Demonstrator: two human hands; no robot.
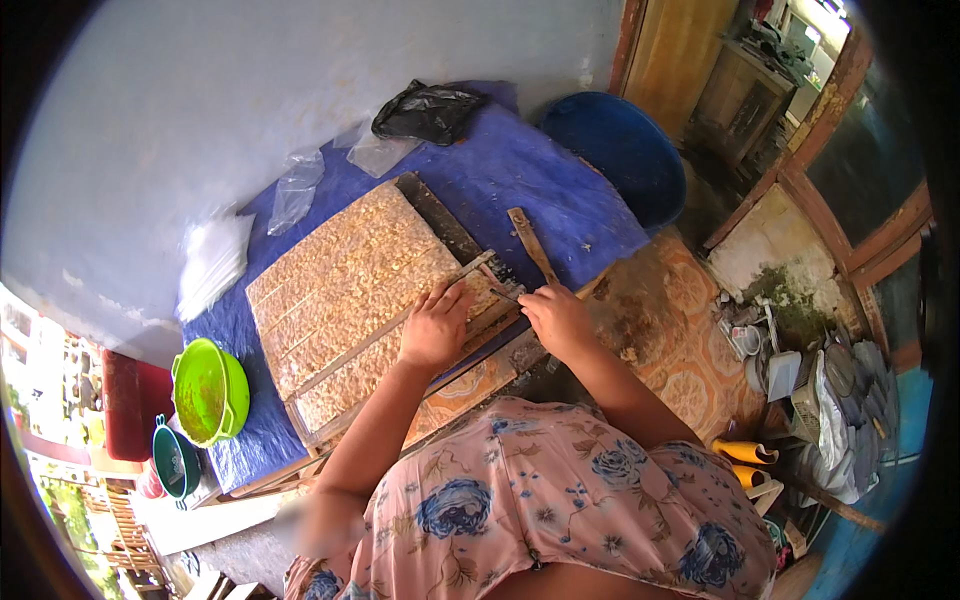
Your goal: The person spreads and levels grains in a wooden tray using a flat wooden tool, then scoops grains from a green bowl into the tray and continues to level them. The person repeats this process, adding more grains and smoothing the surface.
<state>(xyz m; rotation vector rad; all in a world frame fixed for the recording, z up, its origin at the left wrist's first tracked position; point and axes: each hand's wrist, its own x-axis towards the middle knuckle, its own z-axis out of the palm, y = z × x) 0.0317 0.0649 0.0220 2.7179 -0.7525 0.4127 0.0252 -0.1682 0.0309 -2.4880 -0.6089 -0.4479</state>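
Observation:
A wide slab of packed pale beans [352, 262], which looks like tempeh, lies before me on a board, scored by several straight lines. Across its near side runs a long thin wooden strip [375, 343]. My left hand [435, 326] lies over this strip, fingers together, pressing it against the slab. Between the fingers of my right hand [556, 319] is a thin dark blade [505, 296], its tip over the slab's right end by the strip. A flat wooden stick [531, 241] lies just beyond my right hand; whether they touch is hidden.
Blue tarpaulin [495, 165] covers the low table. Clear plastic bags [296, 191], a black plastic bag [427, 112] and stacked white sheets [215, 262] lie along the wall side. A green basin [211, 394] stands left, a large blue tub [615, 157] at the far right.

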